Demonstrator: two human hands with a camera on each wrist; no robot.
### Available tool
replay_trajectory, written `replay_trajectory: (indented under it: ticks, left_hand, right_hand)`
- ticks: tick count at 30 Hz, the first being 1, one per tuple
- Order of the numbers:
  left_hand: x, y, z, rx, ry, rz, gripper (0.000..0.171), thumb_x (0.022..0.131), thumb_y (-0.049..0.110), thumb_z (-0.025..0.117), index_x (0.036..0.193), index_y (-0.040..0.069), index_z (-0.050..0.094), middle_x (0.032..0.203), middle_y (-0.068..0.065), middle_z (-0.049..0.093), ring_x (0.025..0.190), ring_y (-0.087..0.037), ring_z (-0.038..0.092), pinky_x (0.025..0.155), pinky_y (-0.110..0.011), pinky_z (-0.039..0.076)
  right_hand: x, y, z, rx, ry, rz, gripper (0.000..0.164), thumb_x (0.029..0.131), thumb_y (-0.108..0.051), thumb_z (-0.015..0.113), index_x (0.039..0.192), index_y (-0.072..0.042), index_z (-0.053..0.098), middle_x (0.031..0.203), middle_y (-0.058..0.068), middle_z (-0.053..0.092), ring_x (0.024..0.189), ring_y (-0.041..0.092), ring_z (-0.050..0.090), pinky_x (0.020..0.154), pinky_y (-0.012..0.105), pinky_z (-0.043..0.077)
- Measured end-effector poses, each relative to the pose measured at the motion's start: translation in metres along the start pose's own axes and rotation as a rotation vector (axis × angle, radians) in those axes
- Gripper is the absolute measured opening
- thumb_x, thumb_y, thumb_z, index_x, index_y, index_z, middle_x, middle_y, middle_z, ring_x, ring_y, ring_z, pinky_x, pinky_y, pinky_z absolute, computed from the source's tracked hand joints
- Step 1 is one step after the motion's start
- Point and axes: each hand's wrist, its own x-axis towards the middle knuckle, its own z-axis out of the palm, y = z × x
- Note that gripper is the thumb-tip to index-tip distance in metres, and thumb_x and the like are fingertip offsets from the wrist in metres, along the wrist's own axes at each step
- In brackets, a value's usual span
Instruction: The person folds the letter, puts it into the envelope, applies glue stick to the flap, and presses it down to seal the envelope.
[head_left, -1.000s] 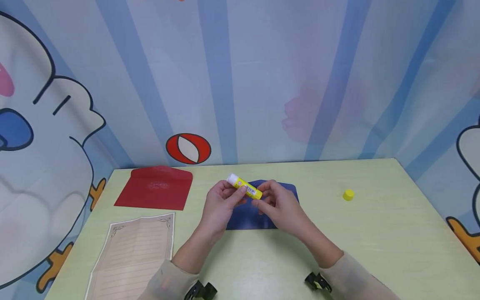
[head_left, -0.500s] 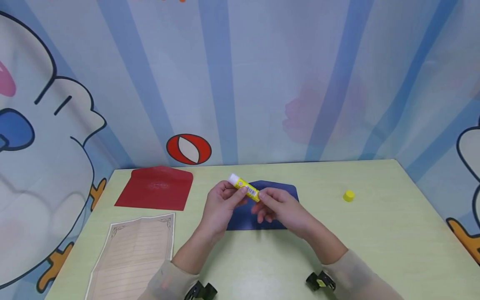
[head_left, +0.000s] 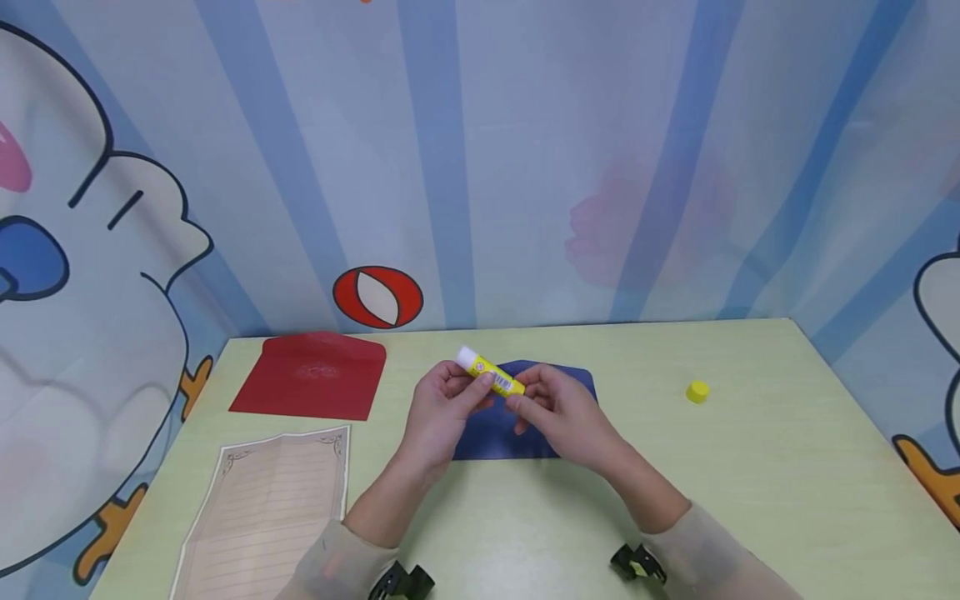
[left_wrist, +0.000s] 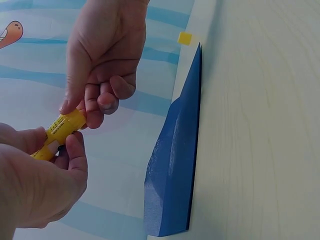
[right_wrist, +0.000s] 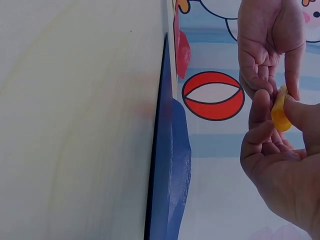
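A yellow glue stick [head_left: 502,382] with a white upper end is held in the air, tilted, between both hands. My left hand [head_left: 438,419] grips its barrel between thumb and fingers. With thumb and forefinger, my right hand [head_left: 573,427] pinches the lower yellow end, which the left wrist view shows as a round base [left_wrist: 75,120]. Beneath the hands a blue envelope [head_left: 498,437] lies on the table, its flap toward the far side and partly covered by the hands in the head view. The yellow cap [head_left: 697,392] sits apart, off to the right.
At the table's far left lies a red envelope [head_left: 307,387] with a shiny smear on its flap. Nearer, a lined sheet of letter paper [head_left: 262,508] is partly covered by the left sleeve. A patterned backdrop [head_left: 525,167] rises behind the table [head_left: 772,483].
My right thumb and fingers shift back and forth about the glue stick's lower end, rolling down and then up again. The left hand and the glue stick stay almost still.
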Motion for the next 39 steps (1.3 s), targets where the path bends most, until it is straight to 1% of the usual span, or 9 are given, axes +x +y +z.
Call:
replay_trajectory:
  ticks: [8, 14, 20, 22, 25, 28, 32, 35, 39]
  left_hand:
    - [-0.002, 0.001, 0.001, -0.042, -0.026, 0.004, 0.037, 0.1, 0.016, 0.077, 0.128, -0.001, 0.06, 0.123, -0.016, 0.073, 0.109, -0.024, 0.072, 0.095, -0.035, 0.06]
    - [-0.003, 0.001, 0.001, -0.037, -0.035, -0.008, 0.04, 0.099, 0.021, 0.079, 0.127, 0.0, 0.062, 0.12, -0.014, 0.071, 0.106, -0.022, 0.071, 0.092, -0.034, 0.06]
    - [-0.003, 0.001, 0.0, -0.005, -0.059, -0.018, 0.043, 0.097, 0.027, 0.081, 0.128, 0.002, 0.064, 0.12, -0.013, 0.07, 0.105, -0.022, 0.072, 0.092, -0.035, 0.059]
    - [-0.003, 0.002, -0.001, 0.01, -0.055, -0.018, 0.046, 0.097, 0.027, 0.081, 0.13, 0.001, 0.062, 0.12, -0.014, 0.07, 0.105, -0.022, 0.073, 0.093, -0.036, 0.059]
    - [-0.002, 0.005, -0.003, 0.052, -0.025, -0.008, 0.045, 0.097, 0.027, 0.082, 0.129, 0.003, 0.061, 0.118, -0.014, 0.068, 0.103, -0.022, 0.074, 0.093, -0.035, 0.059]
    - [0.0, 0.008, -0.008, 0.113, -0.001, 0.014, 0.043, 0.096, 0.023, 0.082, 0.128, 0.004, 0.061, 0.118, -0.014, 0.067, 0.104, -0.023, 0.072, 0.091, -0.034, 0.06]
    - [0.001, 0.012, -0.015, 0.259, -0.008, 0.073, 0.045, 0.094, 0.022, 0.084, 0.131, 0.009, 0.062, 0.125, -0.011, 0.065, 0.112, -0.026, 0.067, 0.092, -0.037, 0.06]
    - [0.001, 0.015, -0.02, 0.412, -0.042, 0.145, 0.051, 0.093, 0.023, 0.085, 0.136, 0.011, 0.061, 0.132, -0.008, 0.063, 0.12, -0.029, 0.064, 0.099, -0.044, 0.057]
    - [0.002, 0.017, -0.028, 0.659, -0.074, 0.237, 0.061, 0.093, 0.029, 0.084, 0.146, 0.013, 0.057, 0.143, -0.004, 0.057, 0.131, -0.028, 0.056, 0.107, -0.051, 0.051]
  right_hand:
    - [0.002, 0.002, 0.002, 0.078, 0.006, -0.108, 0.042, 0.102, -0.018, 0.075, 0.137, -0.007, 0.055, 0.113, 0.011, 0.069, 0.082, 0.033, 0.071, 0.077, 0.051, 0.062]
    - [0.001, 0.001, 0.004, 0.093, 0.06, -0.13, 0.03, 0.103, -0.018, 0.073, 0.13, -0.011, 0.063, 0.111, 0.01, 0.069, 0.08, 0.039, 0.069, 0.076, 0.053, 0.062]
    - [0.001, 0.0, 0.0, 0.129, 0.084, -0.137, 0.025, 0.107, -0.02, 0.067, 0.129, -0.007, 0.064, 0.105, 0.019, 0.07, 0.082, 0.045, 0.066, 0.068, 0.04, 0.059]
    - [0.002, -0.001, -0.004, 0.136, 0.111, -0.138, 0.025, 0.108, -0.021, 0.066, 0.127, -0.006, 0.064, 0.101, 0.02, 0.07, 0.081, 0.047, 0.066, 0.066, 0.036, 0.057]
    - [0.004, -0.001, -0.011, 0.132, 0.166, -0.139, 0.026, 0.108, -0.021, 0.067, 0.127, -0.004, 0.064, 0.098, 0.016, 0.069, 0.079, 0.043, 0.066, 0.063, 0.032, 0.053]
    - [0.005, -0.002, -0.02, 0.124, 0.208, -0.145, 0.028, 0.107, -0.022, 0.068, 0.128, -0.003, 0.064, 0.099, 0.016, 0.069, 0.08, 0.036, 0.068, 0.066, 0.029, 0.053]
    - [0.004, -0.003, -0.032, 0.092, 0.259, -0.148, 0.03, 0.106, -0.021, 0.069, 0.13, -0.003, 0.064, 0.104, 0.015, 0.069, 0.082, 0.029, 0.069, 0.073, 0.026, 0.056]
    - [0.002, -0.004, -0.041, 0.058, 0.291, -0.134, 0.033, 0.106, -0.021, 0.069, 0.132, -0.001, 0.064, 0.112, 0.016, 0.07, 0.084, 0.026, 0.07, 0.076, 0.025, 0.058]
    - [0.001, -0.004, -0.051, -0.007, 0.3, -0.12, 0.035, 0.105, -0.022, 0.07, 0.132, -0.001, 0.064, 0.114, 0.015, 0.07, 0.088, 0.033, 0.071, 0.075, 0.026, 0.059]
